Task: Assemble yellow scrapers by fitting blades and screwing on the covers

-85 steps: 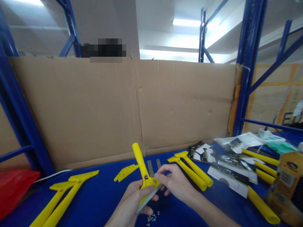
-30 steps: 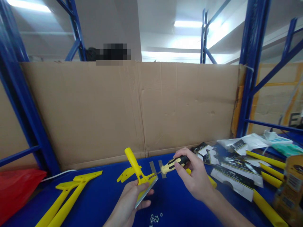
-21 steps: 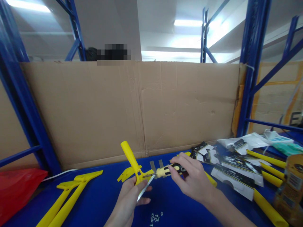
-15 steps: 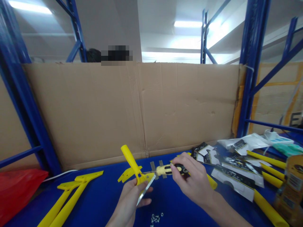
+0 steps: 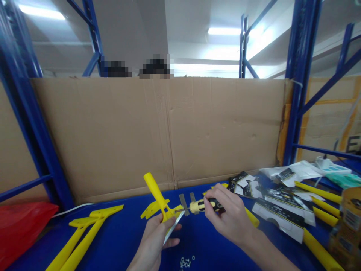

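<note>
My left hand is closed round the head of a yellow plastic tool, whose handle points up and to the left. A thin shiny metal strip runs along its lower side. In my right hand is a screwdriver with a pale yellow and black handle. Its shaft points left, and the tip is at the tool's head beside a small screw. Several small metal nuts and screws lie on the blue table below my hands.
Two yellow tools lie at left, near a red bag. Another yellow piece sits behind my left hand. Black-and-white packages, yellow handles and a tape roll are at right. A cardboard wall stands behind.
The screwdriver has shifted slightly right, and more of its shaft shows at the tool's head. My left hand and the yellow tool have barely moved. Behind the cardboard, the heads of people have moved right.
</note>
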A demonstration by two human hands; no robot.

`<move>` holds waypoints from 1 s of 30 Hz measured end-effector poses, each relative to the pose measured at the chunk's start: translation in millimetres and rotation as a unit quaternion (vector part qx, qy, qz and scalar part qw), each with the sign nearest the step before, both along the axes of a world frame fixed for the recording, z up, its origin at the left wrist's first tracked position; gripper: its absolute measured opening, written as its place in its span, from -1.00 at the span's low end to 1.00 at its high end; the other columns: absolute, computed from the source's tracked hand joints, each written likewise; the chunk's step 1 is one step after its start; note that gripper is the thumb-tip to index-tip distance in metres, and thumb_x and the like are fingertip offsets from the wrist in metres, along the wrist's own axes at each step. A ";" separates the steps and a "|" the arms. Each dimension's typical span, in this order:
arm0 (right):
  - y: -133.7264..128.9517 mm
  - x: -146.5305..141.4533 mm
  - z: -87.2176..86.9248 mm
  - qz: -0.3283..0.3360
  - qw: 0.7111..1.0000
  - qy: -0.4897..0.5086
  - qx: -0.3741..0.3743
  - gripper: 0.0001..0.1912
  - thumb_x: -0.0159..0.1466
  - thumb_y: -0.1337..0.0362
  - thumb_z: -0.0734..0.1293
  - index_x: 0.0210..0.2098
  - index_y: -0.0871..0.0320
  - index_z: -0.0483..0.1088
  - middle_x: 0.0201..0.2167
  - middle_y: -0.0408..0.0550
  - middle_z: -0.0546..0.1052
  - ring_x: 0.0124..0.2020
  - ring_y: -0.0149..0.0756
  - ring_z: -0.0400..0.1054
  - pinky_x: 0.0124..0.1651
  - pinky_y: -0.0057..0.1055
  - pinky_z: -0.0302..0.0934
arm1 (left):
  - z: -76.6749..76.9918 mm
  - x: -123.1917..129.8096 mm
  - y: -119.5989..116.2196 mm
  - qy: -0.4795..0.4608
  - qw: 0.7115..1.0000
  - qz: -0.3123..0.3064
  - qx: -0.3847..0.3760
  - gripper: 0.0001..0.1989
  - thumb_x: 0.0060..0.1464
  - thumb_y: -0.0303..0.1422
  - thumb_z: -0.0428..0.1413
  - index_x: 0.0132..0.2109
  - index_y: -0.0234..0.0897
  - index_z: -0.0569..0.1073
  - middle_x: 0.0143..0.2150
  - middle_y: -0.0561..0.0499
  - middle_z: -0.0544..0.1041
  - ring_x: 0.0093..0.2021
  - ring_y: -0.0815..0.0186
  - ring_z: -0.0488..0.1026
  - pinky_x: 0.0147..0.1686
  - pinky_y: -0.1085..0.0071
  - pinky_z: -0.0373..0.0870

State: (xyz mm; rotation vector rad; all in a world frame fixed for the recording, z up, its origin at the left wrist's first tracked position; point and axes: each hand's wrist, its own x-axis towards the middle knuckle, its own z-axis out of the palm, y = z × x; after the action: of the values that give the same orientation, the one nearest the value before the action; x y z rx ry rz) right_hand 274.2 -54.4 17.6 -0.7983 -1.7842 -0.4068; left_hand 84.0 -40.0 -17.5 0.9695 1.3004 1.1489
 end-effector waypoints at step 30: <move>-17.8 0.2 6.4 0.012 0.990 -0.069 -0.126 -0.70 0.16 0.41 0.21 -0.10 0.11 0.28 -0.14 0.07 0.44 -0.24 -0.20 0.42 -0.26 -0.30 0.35 | -3.2 -3.7 5.2 0.046 0.997 0.047 0.033 -0.74 -0.09 -0.41 0.19 -0.19 -0.40 0.45 -0.13 -0.22 0.52 -0.27 0.19 0.50 -0.57 0.43 0.46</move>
State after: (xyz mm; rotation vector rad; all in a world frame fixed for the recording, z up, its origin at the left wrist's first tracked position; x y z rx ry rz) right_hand 274.3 -72.2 24.0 -0.9421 -1.9982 -0.2278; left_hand 80.3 -34.8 -20.7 1.0290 1.4003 1.2387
